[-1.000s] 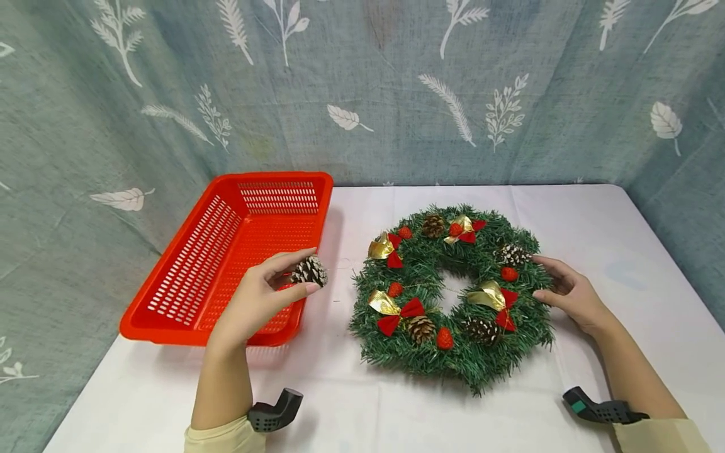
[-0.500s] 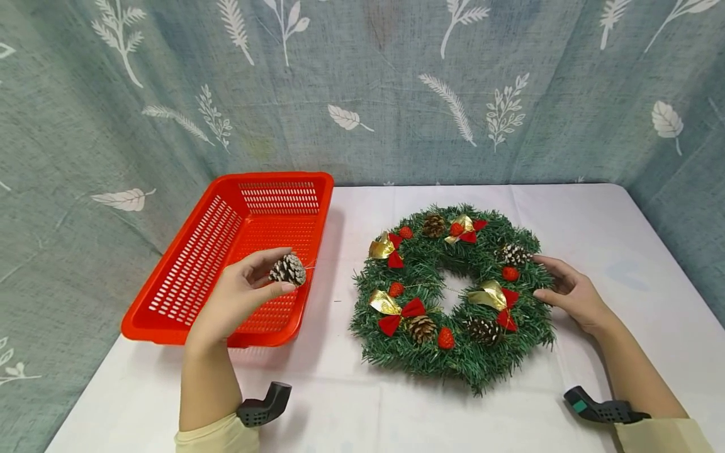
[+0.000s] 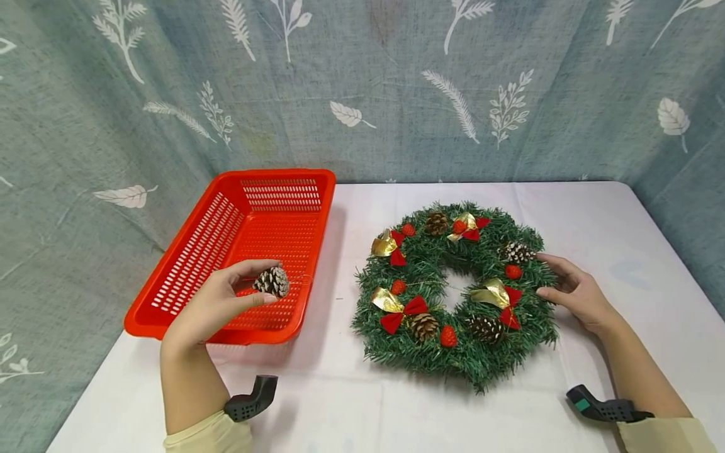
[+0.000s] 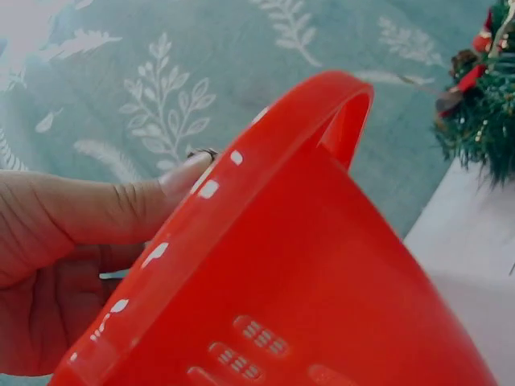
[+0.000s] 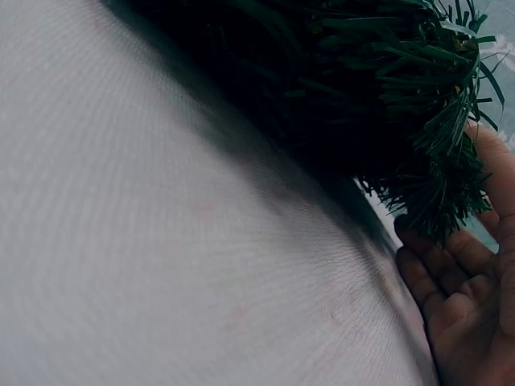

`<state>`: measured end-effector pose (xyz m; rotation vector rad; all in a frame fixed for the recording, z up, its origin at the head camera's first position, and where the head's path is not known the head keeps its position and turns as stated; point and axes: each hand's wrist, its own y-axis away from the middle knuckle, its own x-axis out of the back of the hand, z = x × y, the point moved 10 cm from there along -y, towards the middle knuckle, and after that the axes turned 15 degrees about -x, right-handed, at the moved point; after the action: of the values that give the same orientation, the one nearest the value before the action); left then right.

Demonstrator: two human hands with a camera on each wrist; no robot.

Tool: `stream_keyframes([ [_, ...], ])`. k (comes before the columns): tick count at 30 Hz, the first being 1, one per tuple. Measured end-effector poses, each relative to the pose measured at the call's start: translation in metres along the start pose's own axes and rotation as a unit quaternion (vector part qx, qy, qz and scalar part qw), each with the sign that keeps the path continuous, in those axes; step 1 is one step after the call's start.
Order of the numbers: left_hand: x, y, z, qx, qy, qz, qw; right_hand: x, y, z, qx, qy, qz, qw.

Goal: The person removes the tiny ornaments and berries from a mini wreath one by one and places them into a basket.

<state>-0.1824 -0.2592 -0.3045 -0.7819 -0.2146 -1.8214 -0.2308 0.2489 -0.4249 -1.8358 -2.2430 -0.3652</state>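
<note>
My left hand (image 3: 206, 302) pinches a white-tipped pine cone (image 3: 273, 282) between thumb and fingers, over the near part of the red plastic basket (image 3: 229, 338). A thin wire trails from the cone's right side. In the left wrist view the basket's wall (image 4: 273, 233) hides most of the cone; my thumb (image 4: 121, 209) shows beyond the rim. A green Christmas wreath (image 3: 374, 340) lies flat to the right, decorated with pine cones, red berries and gold-and-red bows. My right hand (image 3: 580, 296) holds its right outer edge, with fingers at the greenery (image 5: 438, 193) in the right wrist view.
A white cloth covers the table (image 3: 345, 402). Behind it hangs a blue-green curtain (image 3: 385, 145) with white leaf prints, which also runs down both sides. Dark devices are strapped to both wrists.
My left hand has moved left and slightly down with the pine cone, from the basket's right rim to over its inside. The right hand stays at the wreath.
</note>
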Motion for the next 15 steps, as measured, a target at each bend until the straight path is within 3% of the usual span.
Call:
stream_keyframes([
  [9,-0.004,0.004,-0.016,0.021,-0.039,-0.048,0.9979,0.001,-0.001,0.0,-0.002,-0.001,-0.002,1.0],
  [15,-0.01,0.005,-0.029,0.038,-0.017,-0.069,0.9967,0.0,0.0,-0.001,0.005,-0.005,-0.003,1.0],
])
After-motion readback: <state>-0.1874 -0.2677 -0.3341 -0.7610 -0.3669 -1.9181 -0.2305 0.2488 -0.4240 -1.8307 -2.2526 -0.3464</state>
